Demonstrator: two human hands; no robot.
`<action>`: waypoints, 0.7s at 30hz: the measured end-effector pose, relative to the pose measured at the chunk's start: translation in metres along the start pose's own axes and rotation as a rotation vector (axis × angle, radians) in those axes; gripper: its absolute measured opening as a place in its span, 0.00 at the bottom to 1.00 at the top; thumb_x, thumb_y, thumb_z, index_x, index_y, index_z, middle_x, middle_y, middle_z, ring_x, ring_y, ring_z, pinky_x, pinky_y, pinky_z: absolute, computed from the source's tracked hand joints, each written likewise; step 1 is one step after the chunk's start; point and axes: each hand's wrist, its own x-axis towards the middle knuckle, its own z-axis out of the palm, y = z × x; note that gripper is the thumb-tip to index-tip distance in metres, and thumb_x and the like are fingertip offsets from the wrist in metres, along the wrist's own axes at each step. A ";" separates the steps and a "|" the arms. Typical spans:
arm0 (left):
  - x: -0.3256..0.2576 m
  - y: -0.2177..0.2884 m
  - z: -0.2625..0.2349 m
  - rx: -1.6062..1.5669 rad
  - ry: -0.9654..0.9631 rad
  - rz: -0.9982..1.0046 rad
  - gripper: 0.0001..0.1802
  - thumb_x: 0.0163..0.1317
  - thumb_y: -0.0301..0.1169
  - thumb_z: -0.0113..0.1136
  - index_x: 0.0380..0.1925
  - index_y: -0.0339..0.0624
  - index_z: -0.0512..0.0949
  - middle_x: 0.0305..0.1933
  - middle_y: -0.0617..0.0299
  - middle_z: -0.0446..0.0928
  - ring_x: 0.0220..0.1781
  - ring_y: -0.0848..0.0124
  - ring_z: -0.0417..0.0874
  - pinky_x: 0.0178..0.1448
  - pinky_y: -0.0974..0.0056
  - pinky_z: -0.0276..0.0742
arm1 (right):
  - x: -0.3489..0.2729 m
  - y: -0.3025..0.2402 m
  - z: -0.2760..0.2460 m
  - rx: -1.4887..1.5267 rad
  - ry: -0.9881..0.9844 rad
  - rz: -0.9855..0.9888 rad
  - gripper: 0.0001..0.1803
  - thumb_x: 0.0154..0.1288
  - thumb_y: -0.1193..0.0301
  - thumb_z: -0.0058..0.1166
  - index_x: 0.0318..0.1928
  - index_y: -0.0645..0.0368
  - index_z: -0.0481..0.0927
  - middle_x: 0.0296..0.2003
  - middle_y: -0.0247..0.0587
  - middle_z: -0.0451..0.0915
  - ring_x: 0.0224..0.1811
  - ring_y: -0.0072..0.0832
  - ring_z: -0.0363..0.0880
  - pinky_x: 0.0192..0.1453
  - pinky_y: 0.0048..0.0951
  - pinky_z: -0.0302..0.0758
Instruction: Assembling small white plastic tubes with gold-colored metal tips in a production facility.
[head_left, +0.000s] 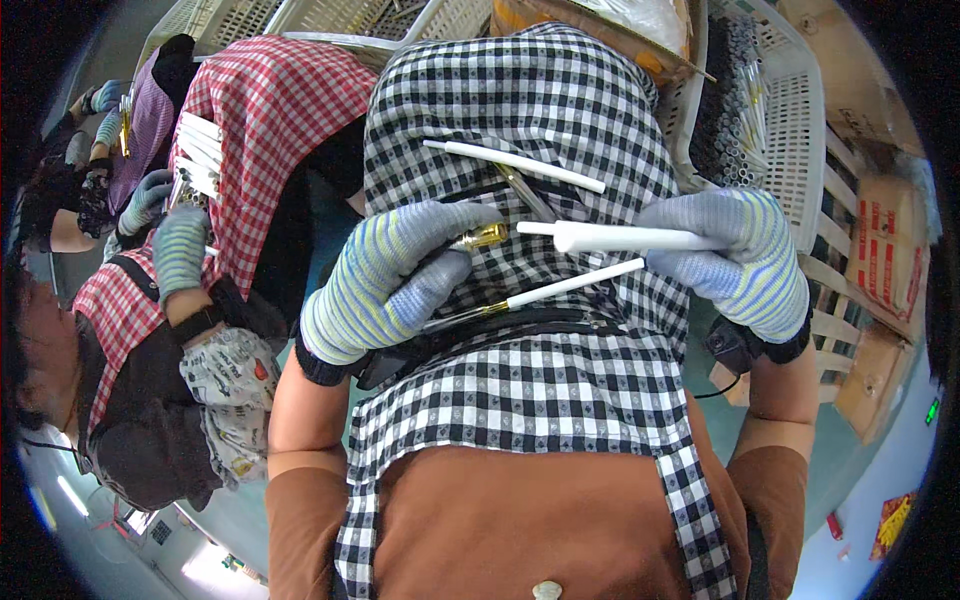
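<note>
Your left hand (385, 280) pinches a small brass piece (484, 237); your right hand (735, 258) has its grip closed around a white tube (620, 238), above the checked apron (520, 380).

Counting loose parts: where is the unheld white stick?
In the head view, the white stick lies on the checked apron, above and between the left hand and right hand.

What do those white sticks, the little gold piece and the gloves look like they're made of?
White sticks: smooth, matte, evenly white, probably plastic, possibly coated paper.
Gold piece at the left hand: shiny, reflective, likely brass-coloured metal.
Gloves, as on the right hand: knitted fabric, ribbed striped yarn visible, grey and pale yellow-green.
</note>
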 end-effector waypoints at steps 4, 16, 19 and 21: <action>-0.001 0.001 0.003 0.064 -0.013 0.050 0.16 0.61 0.28 0.58 0.49 0.36 0.78 0.41 0.49 0.82 0.43 0.54 0.83 0.48 0.59 0.77 | 0.000 -0.001 0.000 -0.108 -0.065 -0.047 0.14 0.56 0.64 0.64 0.40 0.60 0.85 0.29 0.44 0.84 0.28 0.35 0.84 0.33 0.29 0.78; -0.027 0.014 0.018 0.286 -0.144 0.044 0.14 0.55 0.31 0.61 0.42 0.41 0.80 0.28 0.55 0.81 0.28 0.54 0.82 0.31 0.57 0.75 | -0.022 0.000 0.028 -0.178 -0.198 -0.196 0.16 0.56 0.65 0.62 0.45 0.56 0.84 0.28 0.42 0.82 0.28 0.38 0.80 0.34 0.36 0.72; -0.033 0.016 0.018 0.266 -0.071 0.134 0.15 0.55 0.33 0.63 0.43 0.42 0.80 0.24 0.56 0.78 0.24 0.55 0.79 0.28 0.57 0.72 | -0.021 -0.008 0.029 0.028 -0.259 0.001 0.15 0.58 0.65 0.61 0.39 0.64 0.84 0.30 0.48 0.84 0.31 0.38 0.83 0.38 0.30 0.78; -0.036 0.019 0.018 0.363 -0.121 0.125 0.16 0.55 0.34 0.64 0.43 0.41 0.80 0.20 0.57 0.74 0.20 0.56 0.76 0.25 0.56 0.69 | -0.019 -0.013 0.027 0.082 -0.323 0.101 0.15 0.58 0.66 0.61 0.40 0.64 0.84 0.30 0.47 0.84 0.30 0.37 0.83 0.38 0.30 0.77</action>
